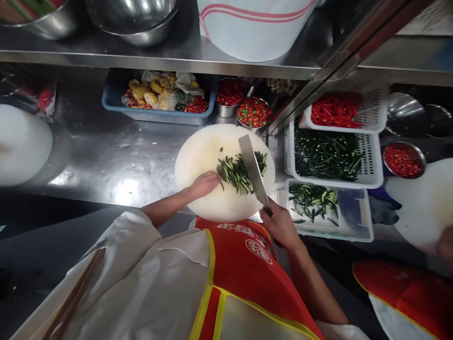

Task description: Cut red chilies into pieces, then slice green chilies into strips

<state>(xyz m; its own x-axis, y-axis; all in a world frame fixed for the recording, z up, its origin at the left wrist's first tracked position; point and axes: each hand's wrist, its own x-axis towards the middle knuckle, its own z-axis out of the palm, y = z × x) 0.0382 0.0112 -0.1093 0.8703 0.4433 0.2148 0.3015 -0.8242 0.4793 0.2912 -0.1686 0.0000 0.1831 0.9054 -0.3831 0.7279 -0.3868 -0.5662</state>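
Observation:
My right hand [281,224] is closed round the handle of a cleaver [254,170]. Its broad blade slants across a pile of dark-green-skinned vegetable strips [233,174], which look like cucumber. The pile lies on a round white cutting board [198,156], with a few strips to the right of the blade. At the pile's left edge rests my left hand [205,184], low over the board, its fingers extended toward the strips and holding nothing I can see. One small green piece lies apart on the board. The strips directly under the blade are hidden.
Right of the board stand a clear bin [354,212] with similar strips, a white basket [371,160] of green strips and another of red peppers [336,109]. Behind are a blue tub [159,115] and chopped chillies [253,112]. A steel shelf edge [159,63] overhangs; a co-worker's apron [406,293] shows right.

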